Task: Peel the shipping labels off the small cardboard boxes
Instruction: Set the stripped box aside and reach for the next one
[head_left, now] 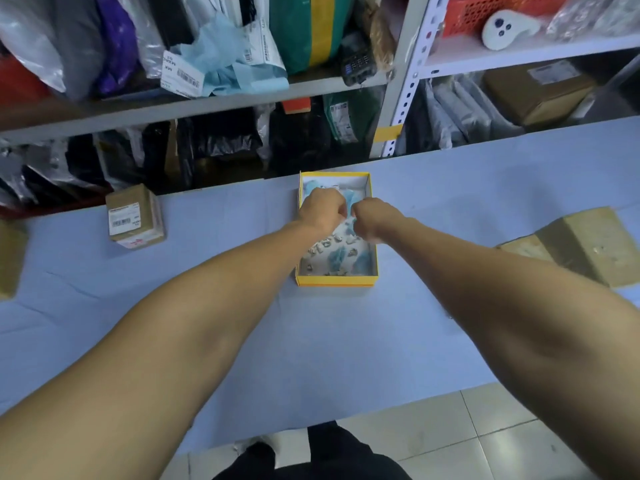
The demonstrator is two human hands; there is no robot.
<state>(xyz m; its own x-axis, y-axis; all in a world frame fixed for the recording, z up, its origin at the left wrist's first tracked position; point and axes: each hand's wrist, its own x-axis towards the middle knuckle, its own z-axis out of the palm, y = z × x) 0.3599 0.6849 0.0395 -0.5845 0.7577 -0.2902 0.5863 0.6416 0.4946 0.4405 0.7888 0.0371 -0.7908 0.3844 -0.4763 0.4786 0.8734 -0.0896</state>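
Both hands over a yellow-rimmed open box (335, 281) on the blue-covered counter (311, 341). Left hand (322, 209) curled into a loose fist, fingers tucked, knuckles toward the box's far end; right hand (372, 218) also curled, just beside the left, nearly touching it. Fingertips of both point down and away, so cannot tell if they pinch anything; a bit of pale blue material shows between the two hands. Below the hands, inside the box, lie crumpled label scraps (329, 252), white and light blue. Small cardboard box (135, 216) sits well to the left of the left hand, apart from it, white shipping label (124, 220) with barcode still stuck on its top face. Further left, at the frame edge, another brown box (10, 261), partly cut off. Well to the right of the right hand, a larger cardboard box (585, 244) with scuffed, bare-looking top. Beyond the hands, past the counter's far edge, metal shelves (408, 81) packed with bagged parcels. Tiled floor (450, 431) near the person's feet.
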